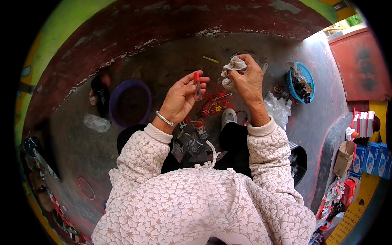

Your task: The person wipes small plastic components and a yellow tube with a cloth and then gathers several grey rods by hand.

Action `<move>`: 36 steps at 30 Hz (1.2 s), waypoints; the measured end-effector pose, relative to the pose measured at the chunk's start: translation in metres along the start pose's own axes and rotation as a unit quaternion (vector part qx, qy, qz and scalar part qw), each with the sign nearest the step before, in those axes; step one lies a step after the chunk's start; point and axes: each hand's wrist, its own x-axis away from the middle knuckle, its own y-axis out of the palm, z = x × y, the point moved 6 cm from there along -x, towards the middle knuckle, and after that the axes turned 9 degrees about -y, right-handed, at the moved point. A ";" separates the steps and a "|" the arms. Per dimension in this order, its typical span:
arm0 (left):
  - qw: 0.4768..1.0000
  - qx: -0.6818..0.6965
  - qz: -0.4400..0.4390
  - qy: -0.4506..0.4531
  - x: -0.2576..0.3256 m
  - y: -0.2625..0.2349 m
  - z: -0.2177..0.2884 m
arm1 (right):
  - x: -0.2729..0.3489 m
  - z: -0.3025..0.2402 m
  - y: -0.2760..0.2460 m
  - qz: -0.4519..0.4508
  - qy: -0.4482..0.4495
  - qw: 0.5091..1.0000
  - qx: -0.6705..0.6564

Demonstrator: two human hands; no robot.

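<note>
My left hand (181, 98), with a bangle at the wrist, holds a small slim case (198, 86) between thumb and fingers. The case has a red upper part and a clear lower part and stands nearly upright. To its right, my right hand (250, 79) is closed on a crumpled whitish cloth (234, 70), raised slightly higher. The two hands are apart, and the cloth does not touch the case. Below them on the floor lies a heap of small red pieces (212, 106), with several clear and metallic bits (192, 143) nearer my feet.
A purple basin (148, 98) stands on the left beside a clear plastic bag (96, 122). To the right are a white plastic bag (277, 108) and a blue basket (311, 77) holding dark scraps. Boxes (364, 157) line the right edge. A dark red wall (122, 30) rises ahead.
</note>
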 end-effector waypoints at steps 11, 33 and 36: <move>0.982 0.165 -0.072 -0.060 -0.004 -0.008 -0.010 | 0.002 -0.003 0.004 0.004 0.032 0.997 -0.074; 0.988 0.147 0.003 -0.053 -0.011 -0.009 -0.024 | 0.052 -0.054 0.069 -0.127 -0.144 0.980 0.061; 0.990 0.134 0.045 -0.028 -0.010 -0.012 -0.017 | 0.061 -0.059 0.075 -0.129 -0.178 0.975 0.040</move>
